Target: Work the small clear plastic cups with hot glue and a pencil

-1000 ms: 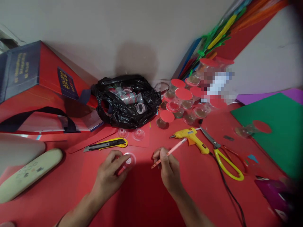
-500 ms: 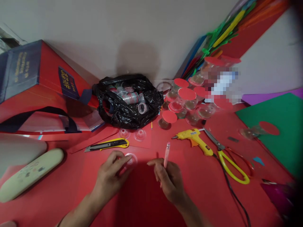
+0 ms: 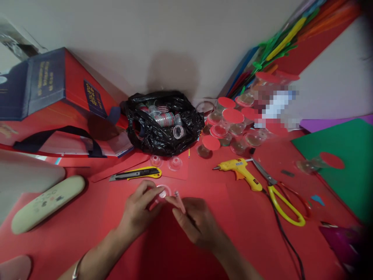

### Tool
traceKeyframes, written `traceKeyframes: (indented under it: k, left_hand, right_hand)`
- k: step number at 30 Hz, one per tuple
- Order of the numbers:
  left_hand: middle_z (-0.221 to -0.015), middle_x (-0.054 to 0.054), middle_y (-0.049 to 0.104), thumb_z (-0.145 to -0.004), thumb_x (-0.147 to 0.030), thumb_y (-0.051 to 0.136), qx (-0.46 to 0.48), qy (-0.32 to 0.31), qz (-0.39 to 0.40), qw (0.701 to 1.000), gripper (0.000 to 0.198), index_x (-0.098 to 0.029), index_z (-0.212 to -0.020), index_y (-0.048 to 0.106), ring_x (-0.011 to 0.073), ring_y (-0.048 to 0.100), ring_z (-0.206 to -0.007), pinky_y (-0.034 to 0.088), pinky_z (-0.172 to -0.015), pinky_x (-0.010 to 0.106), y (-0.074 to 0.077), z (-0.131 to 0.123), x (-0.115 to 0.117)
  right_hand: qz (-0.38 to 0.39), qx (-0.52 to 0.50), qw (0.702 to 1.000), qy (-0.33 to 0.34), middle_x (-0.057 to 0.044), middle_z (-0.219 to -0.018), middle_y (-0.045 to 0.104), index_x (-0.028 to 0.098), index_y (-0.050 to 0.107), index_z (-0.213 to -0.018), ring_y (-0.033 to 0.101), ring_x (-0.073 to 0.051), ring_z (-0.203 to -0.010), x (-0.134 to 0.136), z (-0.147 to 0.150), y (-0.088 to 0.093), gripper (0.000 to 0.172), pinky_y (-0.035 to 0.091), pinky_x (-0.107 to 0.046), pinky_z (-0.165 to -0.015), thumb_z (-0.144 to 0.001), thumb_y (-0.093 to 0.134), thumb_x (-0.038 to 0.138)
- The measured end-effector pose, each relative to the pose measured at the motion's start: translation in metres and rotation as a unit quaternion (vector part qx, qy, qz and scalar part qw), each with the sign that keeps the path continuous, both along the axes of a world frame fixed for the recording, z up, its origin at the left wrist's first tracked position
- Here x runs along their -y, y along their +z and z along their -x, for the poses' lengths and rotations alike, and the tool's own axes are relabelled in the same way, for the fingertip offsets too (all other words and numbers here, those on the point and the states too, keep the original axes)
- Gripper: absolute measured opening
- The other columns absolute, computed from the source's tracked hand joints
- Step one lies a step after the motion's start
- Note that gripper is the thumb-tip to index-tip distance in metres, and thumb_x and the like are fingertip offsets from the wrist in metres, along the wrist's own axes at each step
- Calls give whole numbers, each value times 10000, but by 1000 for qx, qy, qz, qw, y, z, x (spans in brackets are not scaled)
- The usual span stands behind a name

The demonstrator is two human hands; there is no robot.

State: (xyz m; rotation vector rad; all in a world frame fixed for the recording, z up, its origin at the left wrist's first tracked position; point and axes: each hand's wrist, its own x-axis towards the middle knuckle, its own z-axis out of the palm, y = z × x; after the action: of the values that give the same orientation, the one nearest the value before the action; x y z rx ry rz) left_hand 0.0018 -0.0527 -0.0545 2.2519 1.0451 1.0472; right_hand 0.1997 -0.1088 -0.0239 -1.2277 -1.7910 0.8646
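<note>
I see a clear, wide-rimmed plastic cup [image 3: 163, 193] pinched in my left hand [image 3: 139, 207]; my right hand [image 3: 196, 221] grips a pink pencil [image 3: 180, 203].

Looked glossy and crinkled on the plastic bag [image 3: 160, 143]; smooth on the clear plastic cup [image 3: 164, 191]; matt on the green sheet [image 3: 342, 140].

A yellow glue gun [image 3: 243, 172] lies just beside scissors [image 3: 272, 181]; on the left are a box cutter [image 3: 136, 173], a pale-green case [image 3: 48, 204] and a red-and-navy bag [image 3: 78, 91].
</note>
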Motion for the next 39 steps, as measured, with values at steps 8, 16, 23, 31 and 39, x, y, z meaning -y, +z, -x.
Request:
traceKeyframes:
  k: [8,16,23,31,39]
  left_hand:
    - [-963,54,639,-893,-188,645,-6,4,16,1000,213,-230,-1099,679,131,676,-795,540,-607,188,-4,1,1]
    - [-1133,86,694,-863,-79,577,-15,-43,-37,998,317,-218,-1140,640,166,710,-1008,599,-794,239,6,5,3]
    - [-1037,55,755,-815,-30,474,-79,-59,-102,990,397,-200,-1140,626,151,751,-856,611,-730,222,16,7,5]
    - [-1127,69,754,-914,-118,478,-167,-10,-144,975,355,-189,-1234,614,126,709,-645,592,-593,220,17,6,19]
    - [-1350,177,611,-816,-17,490,-411,40,-170,895,574,-132,-1375,559,128,590,-522,514,-426,297,10,0,50]
  right_hand:
    - [-75,148,986,10,-23,-654,683,156,655,-1284,563,-142,-532,-2,15,-2,352,341,-268,-564,-1019,446,255]
    - [-103,179,978,-15,6,-586,631,149,709,-1130,506,-124,-476,2,16,-8,321,302,-278,-549,-1012,426,242]
    - [-117,155,981,1,9,-599,590,157,701,-1065,508,-134,-507,1,11,-6,293,331,-274,-541,-1016,427,249]
    - [-59,61,988,-126,4,-598,616,210,623,-770,611,-144,-555,-5,-13,17,407,440,-254,-597,-1040,332,302]
    - [100,19,995,7,-11,-714,690,204,614,-779,653,-150,-648,-63,15,37,308,460,-230,-608,-989,467,375]
